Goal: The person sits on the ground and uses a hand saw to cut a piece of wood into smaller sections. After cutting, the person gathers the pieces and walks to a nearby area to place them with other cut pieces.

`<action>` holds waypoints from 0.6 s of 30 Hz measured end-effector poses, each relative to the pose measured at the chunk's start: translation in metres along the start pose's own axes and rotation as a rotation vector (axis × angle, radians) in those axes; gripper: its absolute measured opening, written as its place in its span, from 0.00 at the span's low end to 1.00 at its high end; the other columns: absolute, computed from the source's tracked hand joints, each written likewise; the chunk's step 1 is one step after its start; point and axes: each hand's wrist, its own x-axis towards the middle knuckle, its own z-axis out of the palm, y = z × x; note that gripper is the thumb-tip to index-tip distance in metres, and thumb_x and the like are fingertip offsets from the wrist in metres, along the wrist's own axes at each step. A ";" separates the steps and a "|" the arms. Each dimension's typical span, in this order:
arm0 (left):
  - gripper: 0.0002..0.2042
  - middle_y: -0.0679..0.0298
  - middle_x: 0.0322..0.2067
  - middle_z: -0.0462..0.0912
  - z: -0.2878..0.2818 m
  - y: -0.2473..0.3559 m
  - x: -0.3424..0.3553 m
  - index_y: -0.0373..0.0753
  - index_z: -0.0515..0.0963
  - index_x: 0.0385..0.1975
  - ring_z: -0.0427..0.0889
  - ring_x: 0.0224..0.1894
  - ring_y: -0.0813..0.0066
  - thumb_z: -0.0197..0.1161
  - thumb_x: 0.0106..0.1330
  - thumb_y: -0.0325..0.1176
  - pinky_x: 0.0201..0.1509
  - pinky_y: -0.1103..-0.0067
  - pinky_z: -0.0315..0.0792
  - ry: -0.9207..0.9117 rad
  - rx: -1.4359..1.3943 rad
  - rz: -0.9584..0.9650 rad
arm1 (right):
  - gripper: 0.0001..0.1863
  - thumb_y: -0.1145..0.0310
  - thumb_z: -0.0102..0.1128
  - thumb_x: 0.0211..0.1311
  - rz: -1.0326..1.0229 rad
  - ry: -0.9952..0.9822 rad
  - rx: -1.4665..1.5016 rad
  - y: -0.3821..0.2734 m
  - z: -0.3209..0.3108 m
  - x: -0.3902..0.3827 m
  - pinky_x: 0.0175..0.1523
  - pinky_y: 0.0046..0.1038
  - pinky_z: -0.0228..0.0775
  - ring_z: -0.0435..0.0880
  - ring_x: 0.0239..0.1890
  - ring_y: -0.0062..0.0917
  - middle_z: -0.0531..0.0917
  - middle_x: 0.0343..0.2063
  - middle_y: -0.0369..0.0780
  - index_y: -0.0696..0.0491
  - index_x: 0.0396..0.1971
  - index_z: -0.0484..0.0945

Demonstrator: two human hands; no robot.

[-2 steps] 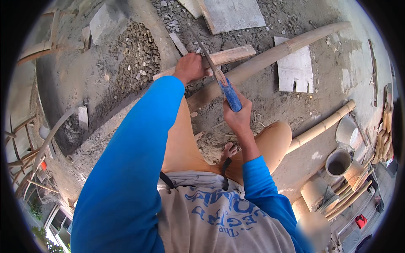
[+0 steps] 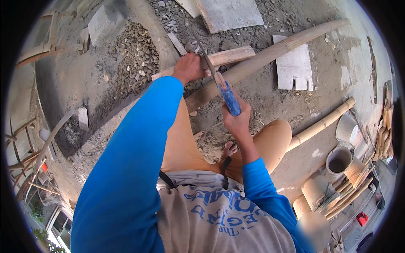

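My left hand (image 2: 188,67) is closed on a pale wooden plank (image 2: 234,55) lying crosswise in front of me, beside a thick bamboo pole (image 2: 270,57). My right hand (image 2: 237,118) grips the blue handle of a handsaw (image 2: 229,99). The saw's blade slants up and left across the plank, just right of my left fingers. Whether its teeth are in the wood I cannot tell. Below my hands are my bent legs and a bare foot (image 2: 230,148).
Rubble and gravel (image 2: 135,57) lie ahead and left, with pale boards (image 2: 232,14) and a notched board (image 2: 293,67). At right are a lighter bamboo pole (image 2: 318,126), buckets (image 2: 338,161) and stacked wood (image 2: 386,122). Bent strips (image 2: 55,130) stand at far left.
The saw and my right hand have moved slightly back toward me, so the blade's tip sits lower. My left hand stays on the plank.
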 end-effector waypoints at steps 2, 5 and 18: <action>0.36 0.43 0.45 0.85 0.001 -0.003 0.004 0.26 0.83 0.41 0.86 0.51 0.45 0.79 0.51 0.59 0.55 0.58 0.80 0.068 0.045 0.062 | 0.33 0.82 0.60 0.57 0.053 0.039 0.003 -0.019 -0.008 -0.041 0.39 0.22 0.75 0.82 0.30 0.15 0.86 0.29 0.47 0.63 0.66 0.74; 0.35 0.45 0.44 0.84 0.010 -0.004 -0.013 0.26 0.83 0.41 0.86 0.50 0.47 0.79 0.52 0.59 0.55 0.60 0.80 0.068 0.076 0.087 | 0.33 0.82 0.60 0.57 0.290 0.012 0.137 -0.040 -0.032 -0.107 0.39 0.22 0.75 0.84 0.31 0.17 0.87 0.30 0.47 0.63 0.67 0.73; 0.32 0.45 0.40 0.86 -0.002 -0.003 -0.015 0.27 0.84 0.37 0.86 0.48 0.46 0.80 0.51 0.56 0.53 0.60 0.80 0.090 -0.001 0.109 | 0.31 0.84 0.56 0.59 0.182 0.044 0.018 -0.068 -0.019 -0.096 0.41 0.21 0.76 0.83 0.31 0.15 0.87 0.34 0.43 0.63 0.66 0.74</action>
